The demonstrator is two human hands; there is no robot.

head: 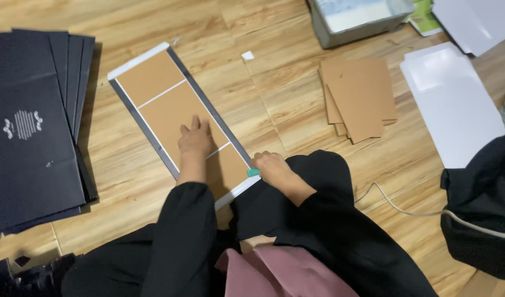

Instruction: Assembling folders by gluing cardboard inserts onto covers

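A long white sheet (pixel 136 61) lies on the wooden floor with three brown cardboard panels (pixel 170 110) laid on it in a row, dark strips along its long sides. My left hand (pixel 195 138) presses flat on the cardboard, fingers spread, near the gap between the middle and near panels. My right hand (pixel 272 168) is closed on a small green scraper (pixel 253 172) at the sheet's right edge, near its closest corner.
A stack of flat black sheets (pixel 32 126) lies at the left. Loose brown cardboard pieces (pixel 358 99) sit at the right, white sheets (pixel 456 104) beyond them. A grey tray (pixel 357 19) stands at the top. A white cable (pixel 395 206) and a dark bag (pixel 483 209) lie at the right.
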